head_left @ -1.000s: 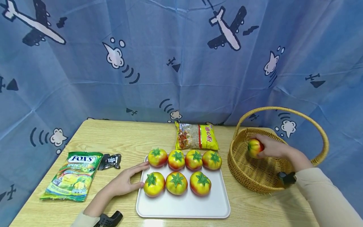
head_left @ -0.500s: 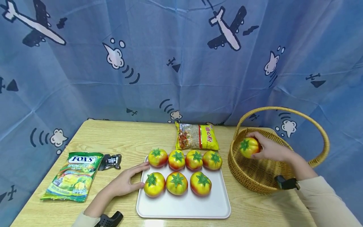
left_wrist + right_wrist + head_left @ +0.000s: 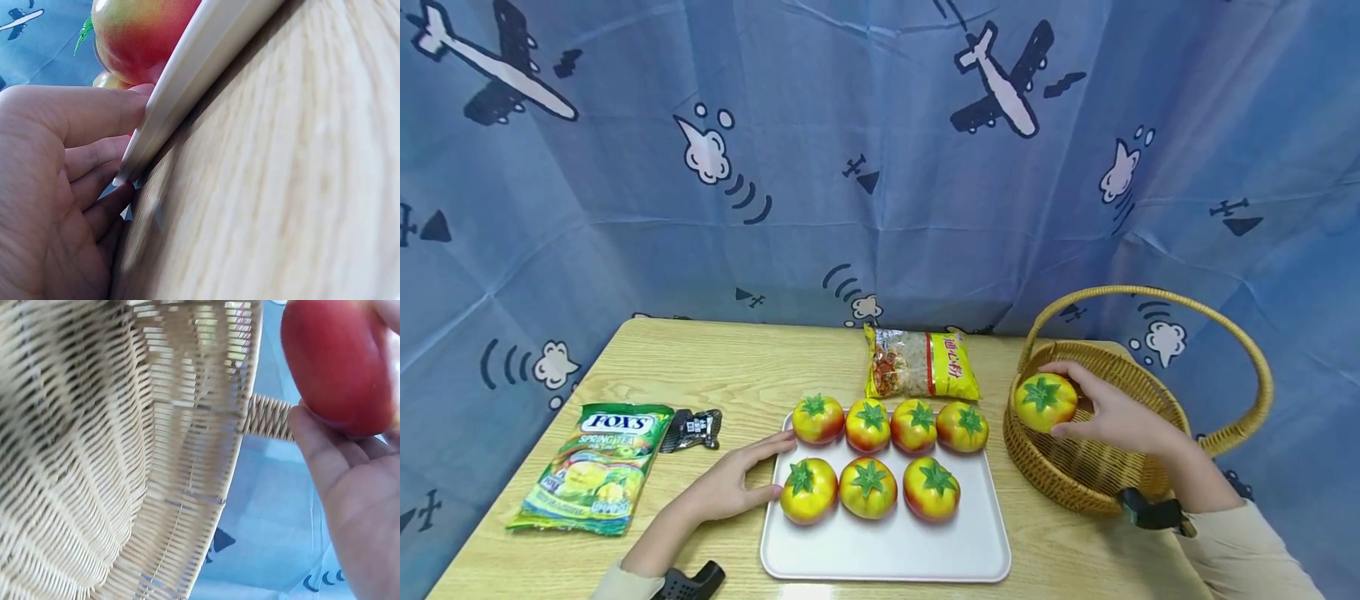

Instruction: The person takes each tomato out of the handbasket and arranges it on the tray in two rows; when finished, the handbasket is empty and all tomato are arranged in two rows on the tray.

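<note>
In the head view my right hand (image 3: 1105, 410) grips a yellow-red tomato (image 3: 1045, 402) with a green star-shaped leaf top, over the left rim of the wicker basket (image 3: 1051, 475). The right wrist view shows the tomato's red underside (image 3: 340, 369) between thumb and fingers, above the rim. My left hand (image 3: 724, 482) rests against the left edge of a white tray (image 3: 887, 557), thumb and fingers spread. In the left wrist view its fingertips touch the tray's rim (image 3: 172, 94). Several similar tomatoes (image 3: 868, 487) stand on the tray in two rows.
A yellow pasta bag (image 3: 921, 362) lies behind the tray. At the left are a green FOX'S candy bag (image 3: 597, 468) and a small black packet (image 3: 692, 428). The basket's tall handle (image 3: 1150, 292) arches over it. A blue curtain (image 3: 880, 167) hangs behind the table.
My right hand has moved left and toward me with the tomato, from inside the basket to over its left rim. The left hand and the tray have stayed put.
</note>
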A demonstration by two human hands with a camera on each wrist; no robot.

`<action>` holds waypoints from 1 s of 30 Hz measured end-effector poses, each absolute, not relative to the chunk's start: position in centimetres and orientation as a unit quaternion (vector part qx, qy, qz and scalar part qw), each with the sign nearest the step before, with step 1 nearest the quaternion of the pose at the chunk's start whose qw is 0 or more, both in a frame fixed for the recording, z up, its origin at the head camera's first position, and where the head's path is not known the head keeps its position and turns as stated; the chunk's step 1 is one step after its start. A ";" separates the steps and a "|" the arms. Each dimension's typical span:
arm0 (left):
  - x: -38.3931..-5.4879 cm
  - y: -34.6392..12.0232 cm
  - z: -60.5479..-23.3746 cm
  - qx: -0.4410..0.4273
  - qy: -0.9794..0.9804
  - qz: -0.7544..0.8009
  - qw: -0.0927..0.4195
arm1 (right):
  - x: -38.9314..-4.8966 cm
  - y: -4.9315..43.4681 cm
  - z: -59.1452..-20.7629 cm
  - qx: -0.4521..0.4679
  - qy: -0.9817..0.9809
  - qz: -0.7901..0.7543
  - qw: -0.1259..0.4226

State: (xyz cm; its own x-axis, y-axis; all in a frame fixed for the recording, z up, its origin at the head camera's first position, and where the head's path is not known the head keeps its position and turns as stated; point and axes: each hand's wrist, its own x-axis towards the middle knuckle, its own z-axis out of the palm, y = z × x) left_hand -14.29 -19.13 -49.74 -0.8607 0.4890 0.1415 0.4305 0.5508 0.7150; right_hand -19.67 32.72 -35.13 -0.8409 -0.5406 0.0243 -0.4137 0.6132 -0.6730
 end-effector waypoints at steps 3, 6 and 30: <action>-14.3 -19.2 -49.7 0.263 0.880 0.393 0.036 | -19.2 32.2 -35.5 -0.273 0.887 -0.364 0.077; -14.3 -19.1 -49.6 0.265 0.880 0.393 0.033 | -18.7 31.5 -35.8 -0.272 0.887 -0.368 0.065; -14.4 -19.2 -50.0 0.263 0.881 0.392 0.041 | -14.2 26.4 -40.6 -0.226 0.898 -0.371 0.075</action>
